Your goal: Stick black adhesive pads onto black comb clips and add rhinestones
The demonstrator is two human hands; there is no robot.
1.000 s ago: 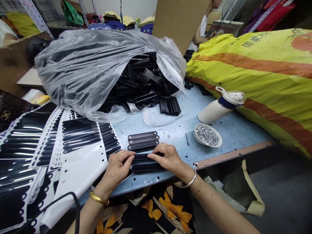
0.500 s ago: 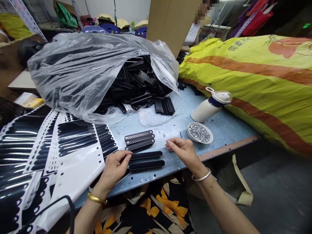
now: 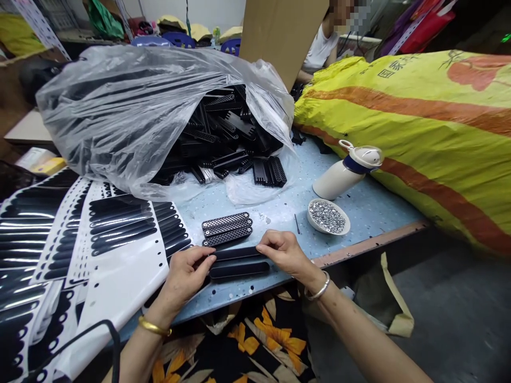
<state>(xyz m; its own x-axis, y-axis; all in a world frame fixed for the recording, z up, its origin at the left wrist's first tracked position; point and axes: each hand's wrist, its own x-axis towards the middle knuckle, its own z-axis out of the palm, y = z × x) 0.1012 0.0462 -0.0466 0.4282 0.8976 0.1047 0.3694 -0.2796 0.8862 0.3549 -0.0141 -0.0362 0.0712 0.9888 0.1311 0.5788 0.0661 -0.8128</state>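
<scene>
A flat black strip with rounded ends (image 3: 236,254) lies between my hands on the blue speckled table. My left hand (image 3: 187,271) pinches its left end between thumb and fingers. At the opposite end, my right hand (image 3: 281,252) has thumb and fingertips closed on the strip. A second black strip (image 3: 240,271) lies parallel, nearer the front edge. Just behind them sit several black pieces with a perforated pattern (image 3: 227,227), side by side. Sheets of glossy black rounded stickers (image 3: 123,223) spread out to the left of my left hand.
A clear plastic bag (image 3: 120,111) spills black comb-like parts (image 3: 223,133) at the back. On the right stand a bowl of small metal pieces (image 3: 328,216), a white bottle (image 3: 339,178) and a large yellow sack (image 3: 419,122). A thin dark pin (image 3: 297,224) lies near the bowl. Another person (image 3: 323,45) sits behind.
My right hand has moved left and closed on the right end of the rear strip. My left hand stays at the left end. The view has shifted slightly.
</scene>
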